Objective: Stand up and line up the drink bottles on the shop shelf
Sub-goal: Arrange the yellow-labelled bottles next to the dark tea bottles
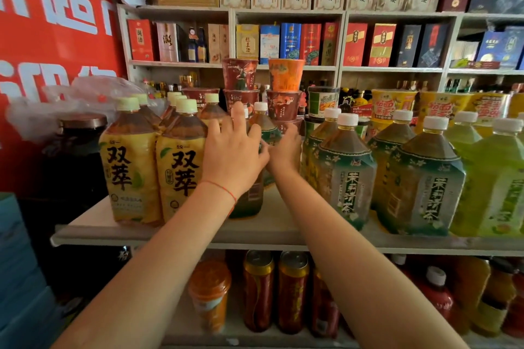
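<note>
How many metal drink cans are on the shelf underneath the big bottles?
2 are plain: a red-and-gold can and another can right beside it on the lower shelf. A possible third, right of them behind the forearm, is mostly hidden.

The left hand (232,150) hides most of a bottle (249,201) behind it.

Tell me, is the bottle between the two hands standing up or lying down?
Standing up. The green-labelled bottle has its white cap pointing straight up, between the left hand and right hand.
</note>
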A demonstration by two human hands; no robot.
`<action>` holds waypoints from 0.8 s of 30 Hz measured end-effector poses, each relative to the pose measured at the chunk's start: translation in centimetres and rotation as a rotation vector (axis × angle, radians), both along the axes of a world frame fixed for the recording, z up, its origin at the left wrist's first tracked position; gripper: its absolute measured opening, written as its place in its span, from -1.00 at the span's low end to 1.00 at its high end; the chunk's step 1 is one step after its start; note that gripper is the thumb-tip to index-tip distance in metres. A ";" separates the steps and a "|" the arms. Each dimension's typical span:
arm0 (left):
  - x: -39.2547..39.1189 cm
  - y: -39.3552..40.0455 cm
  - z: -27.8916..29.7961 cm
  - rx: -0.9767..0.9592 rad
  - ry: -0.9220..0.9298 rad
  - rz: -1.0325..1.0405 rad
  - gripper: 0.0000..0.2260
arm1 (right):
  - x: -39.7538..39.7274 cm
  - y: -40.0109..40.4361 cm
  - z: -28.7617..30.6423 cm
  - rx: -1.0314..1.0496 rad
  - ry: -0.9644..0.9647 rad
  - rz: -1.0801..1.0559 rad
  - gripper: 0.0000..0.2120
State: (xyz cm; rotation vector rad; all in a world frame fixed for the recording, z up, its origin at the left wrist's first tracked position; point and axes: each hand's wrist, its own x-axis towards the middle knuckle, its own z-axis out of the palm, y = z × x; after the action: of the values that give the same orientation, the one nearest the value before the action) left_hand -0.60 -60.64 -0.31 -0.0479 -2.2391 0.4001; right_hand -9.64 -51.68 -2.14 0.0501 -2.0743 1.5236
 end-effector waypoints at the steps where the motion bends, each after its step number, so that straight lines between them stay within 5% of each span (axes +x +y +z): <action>1: 0.0 0.0 -0.1 0.001 0.006 -0.010 -0.56 | -0.5 -0.1 0.1 0.012 -0.017 -0.002 -0.36; 8: 0.2 -0.3 0.1 -0.011 0.003 -0.005 -0.56 | -1.9 -0.4 0.5 0.223 -0.102 -0.001 -0.50; 15: 0.4 -0.3 0.4 0.000 -0.036 -0.012 -0.58 | -1.7 -1.1 0.7 -0.146 -0.244 0.089 -0.55; 24: 0.8 0.0 0.5 0.023 -0.073 -0.029 -0.57 | -1.0 -1.0 0.7 -0.195 -0.261 0.137 -0.36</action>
State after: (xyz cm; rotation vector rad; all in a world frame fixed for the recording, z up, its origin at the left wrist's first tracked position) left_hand 0.17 -60.67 0.18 -0.0837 -2.3117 0.3628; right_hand -10.65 -52.68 -1.42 -0.0863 -2.1447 1.8971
